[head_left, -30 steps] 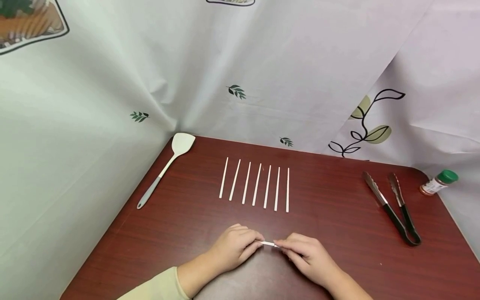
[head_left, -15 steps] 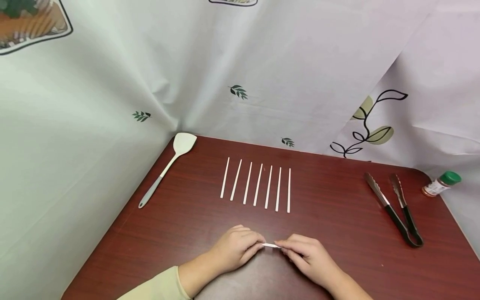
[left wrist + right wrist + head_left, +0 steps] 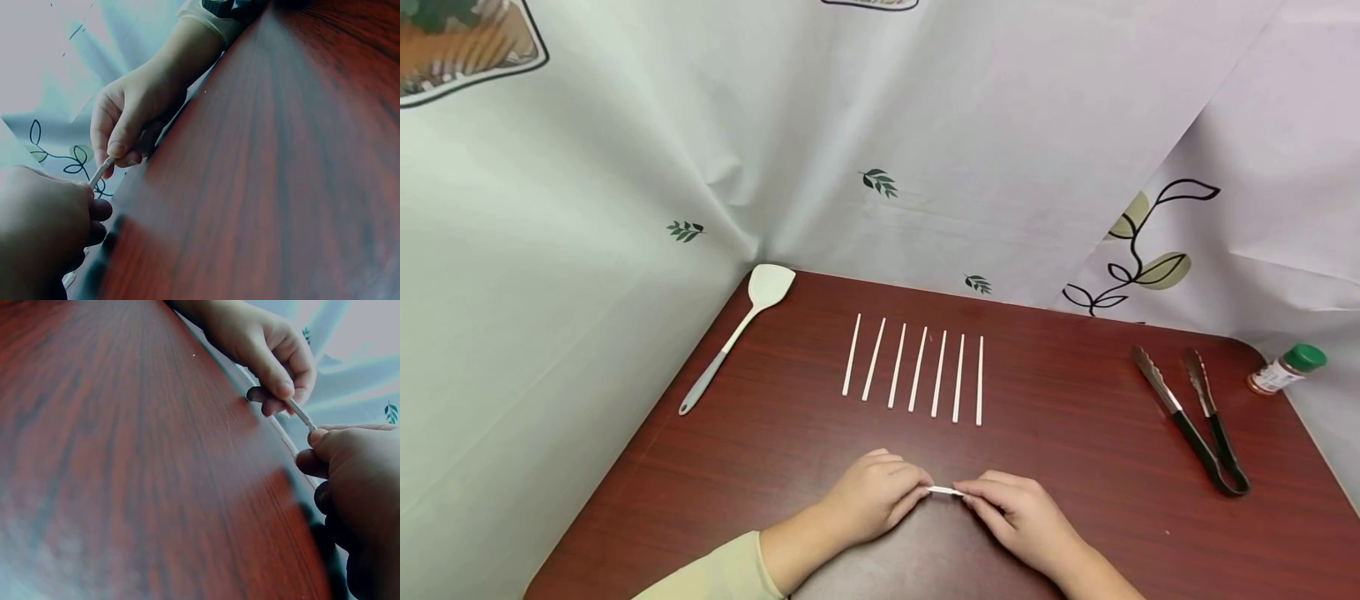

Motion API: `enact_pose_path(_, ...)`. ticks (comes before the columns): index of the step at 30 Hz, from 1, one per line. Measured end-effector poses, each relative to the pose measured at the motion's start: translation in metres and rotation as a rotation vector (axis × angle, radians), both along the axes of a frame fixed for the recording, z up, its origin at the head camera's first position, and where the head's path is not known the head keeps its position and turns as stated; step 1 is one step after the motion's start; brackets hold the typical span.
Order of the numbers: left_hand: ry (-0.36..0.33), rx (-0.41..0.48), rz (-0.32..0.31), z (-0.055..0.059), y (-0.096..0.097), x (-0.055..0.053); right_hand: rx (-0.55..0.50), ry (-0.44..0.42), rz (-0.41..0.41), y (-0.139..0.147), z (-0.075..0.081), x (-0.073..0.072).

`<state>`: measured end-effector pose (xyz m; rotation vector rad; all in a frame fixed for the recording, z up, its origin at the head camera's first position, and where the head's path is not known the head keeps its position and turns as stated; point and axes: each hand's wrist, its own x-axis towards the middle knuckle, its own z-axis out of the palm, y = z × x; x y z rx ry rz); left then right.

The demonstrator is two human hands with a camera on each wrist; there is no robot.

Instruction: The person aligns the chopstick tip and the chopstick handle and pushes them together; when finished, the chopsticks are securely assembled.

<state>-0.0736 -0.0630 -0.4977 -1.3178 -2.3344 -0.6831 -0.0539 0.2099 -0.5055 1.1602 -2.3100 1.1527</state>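
Note:
A short length of thin white stick (image 3: 945, 491) shows between the two hands, low over the front middle of the table; its ends are hidden in the fingers. My left hand (image 3: 880, 493) pinches one end between thumb and fingers. From the other side, the right hand (image 3: 1013, 508) pinches the opposite end. In the left wrist view, the stick (image 3: 100, 173) runs slanted from the left hand (image 3: 44, 225) up to the right thumb. The right wrist view has the same stick (image 3: 302, 415) spanning the gap between both hands' fingertips.
Beyond the hands, several similar white sticks (image 3: 915, 369) lie in a spaced row. A white spatula (image 3: 735, 337) with a grey handle rests at the left edge. At the right lie tongs (image 3: 1195, 421) with black handles, near a green-capped spice jar (image 3: 1287, 369). Patterned cloth (image 3: 925, 150) hangs behind.
Both hands stay almost in place, still pinching the stick. The bit of stick showing between them looks slightly thinner and smoother than a second ago. The head view has shifted a little.

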Motion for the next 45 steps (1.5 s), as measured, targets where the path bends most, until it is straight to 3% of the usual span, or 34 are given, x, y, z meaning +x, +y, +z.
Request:
enact_pose_path(15, 0.004, -0.014, 0.011, 0.000, 0.004, 0.005, 0.002, 0.003, 0.012, -0.003, -0.001, 0.000)
enact_pose_path(30, 0.028, 0.070, 0.039, -0.006, 0.010, 0.009, -0.016, -0.013, 0.025, -0.003, 0.001, -0.002)
enact_pose_path(37, -0.001, 0.081, 0.077, -0.007, 0.014, 0.013, -0.102, -0.036, -0.028, -0.001, -0.001, -0.001)
enact_pose_path(40, -0.035, 0.102, 0.102, -0.007, 0.017, 0.014, -0.162, -0.124, -0.118, 0.002, -0.001, 0.000)
enact_pose_path(45, -0.059, 0.129, 0.038, -0.008, 0.018, 0.012, -0.318, -0.457, -0.225, 0.014, 0.004, -0.001)
